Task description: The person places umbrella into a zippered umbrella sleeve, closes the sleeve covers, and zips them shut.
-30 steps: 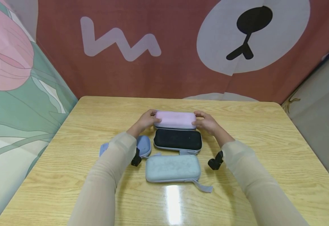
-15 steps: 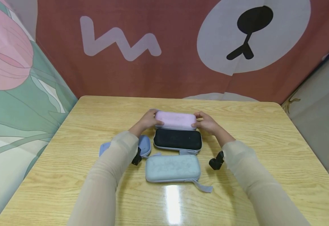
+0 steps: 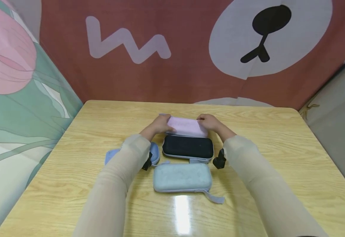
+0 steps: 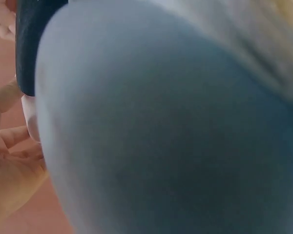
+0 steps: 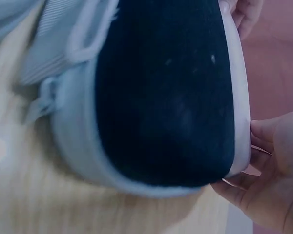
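At the far end of a row of zip cases lies a lilac hard-shell case [image 3: 187, 127]. My left hand [image 3: 159, 124] grips its left end, thumb on the near side and fingers behind. At the right end, my right hand [image 3: 212, 123] holds the far corner; the right wrist view shows thumb and curled fingers on its pale edge [image 5: 240, 97]. Directly in front, close to the lilac case, sits a black-topped case [image 3: 187, 146] with a grey zip band. Nearest me lies a pale blue-green case [image 3: 182, 177], which looms large in the left wrist view [image 4: 151, 122].
Blue cases [image 3: 111, 155] lie at the left, partly hidden by my left sleeve [image 3: 117, 177]. A grey strap [image 3: 214, 197] trails from the blue-green case. The wooden table [image 3: 267, 148] ends at a red patterned curtain [image 3: 187, 75] at the back.
My right hand has moved left along the lilac case to its far corner. The left hand and the case have shifted slightly right, and the case's right end now angles a little nearer.
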A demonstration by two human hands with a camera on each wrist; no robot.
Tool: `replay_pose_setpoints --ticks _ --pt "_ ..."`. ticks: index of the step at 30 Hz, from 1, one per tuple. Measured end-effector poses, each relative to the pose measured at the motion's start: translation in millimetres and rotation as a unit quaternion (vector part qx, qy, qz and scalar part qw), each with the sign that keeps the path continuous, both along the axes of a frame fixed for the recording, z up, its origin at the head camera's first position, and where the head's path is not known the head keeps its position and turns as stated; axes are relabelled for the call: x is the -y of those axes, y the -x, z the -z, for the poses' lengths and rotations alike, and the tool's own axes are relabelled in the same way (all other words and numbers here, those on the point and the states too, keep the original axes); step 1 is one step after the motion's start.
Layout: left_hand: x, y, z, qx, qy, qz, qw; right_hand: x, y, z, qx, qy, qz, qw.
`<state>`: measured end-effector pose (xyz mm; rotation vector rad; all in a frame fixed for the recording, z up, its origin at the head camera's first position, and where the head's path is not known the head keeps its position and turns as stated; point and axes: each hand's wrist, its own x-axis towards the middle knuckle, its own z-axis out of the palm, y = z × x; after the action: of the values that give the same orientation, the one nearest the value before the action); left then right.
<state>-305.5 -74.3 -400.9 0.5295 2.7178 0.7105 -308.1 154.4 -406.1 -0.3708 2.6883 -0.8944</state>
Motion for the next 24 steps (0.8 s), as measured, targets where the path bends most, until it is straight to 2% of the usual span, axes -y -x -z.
replay_pose_setpoints --ticks 1,4,5,7,8,9,10,11,14,15,16,17,18,21,24 --pt "-1 0.1 -0.7 0.001 0.000 0.003 1.0000 -2 9.7 9.3 -0.011 -0.013 -0.007 1.000" --pt "-3 -1.0 -2.7 -0.003 0.001 0.010 0.9999 -17 58.8 61.7 -0.039 -0.039 -0.027 0.998" --pt "-4 2.8 0.5 0.001 0.006 0.009 0.9999 -23 76.4 82.4 -0.054 -0.040 -0.033 0.997" --pt "-5 4.8 5.3 -0.008 0.010 0.021 0.9997 -35 104.3 111.6 -0.049 -0.036 -0.046 0.997" --pt "-4 16.3 20.2 -0.022 0.009 0.031 0.9992 -38 112.3 120.2 -0.050 -0.033 -0.049 0.997" --pt "-5 26.0 29.6 -0.019 0.012 0.036 0.9991 -39 113.0 120.6 -0.050 -0.027 -0.053 0.997" --pt "-4 37.2 44.8 -0.029 0.009 0.046 0.9985 -38 109.6 115.0 -0.039 -0.020 -0.059 0.997" --pt "-5 43.6 51.4 -0.029 0.018 0.052 0.9981 -38 104.0 106.9 -0.033 0.001 -0.070 0.997" --pt "-8 49.3 52.6 -0.017 0.035 0.063 0.9973 -23 68.3 60.8 0.011 0.020 -0.073 0.997" --pt "-10 38.0 37.0 -0.006 0.047 0.064 0.9968 -18 55.0 43.3 0.029 0.025 -0.072 0.997" --pt "-13 29.9 26.7 -0.008 0.056 0.068 0.9961 -13 42.8 27.6 0.042 0.025 -0.068 0.996" --pt "-15 19.8 12.1 0.005 0.070 0.067 0.9953 -11 35.0 18.3 0.044 0.024 -0.065 0.997" --pt "-16 12.3 3.4 0.002 0.074 0.073 0.9946 -6 25.3 6.0 0.058 0.012 -0.054 0.997" --pt "-17 0.7 -9.0 -0.019 0.095 0.101 0.9902 -3 12.8 -7.6 0.077 0.016 -0.028 0.997" --pt "-19 -0.7 -7.9 -0.033 0.112 0.125 0.9853 -4 8.5 -9.7 0.090 0.032 0.005 0.995"
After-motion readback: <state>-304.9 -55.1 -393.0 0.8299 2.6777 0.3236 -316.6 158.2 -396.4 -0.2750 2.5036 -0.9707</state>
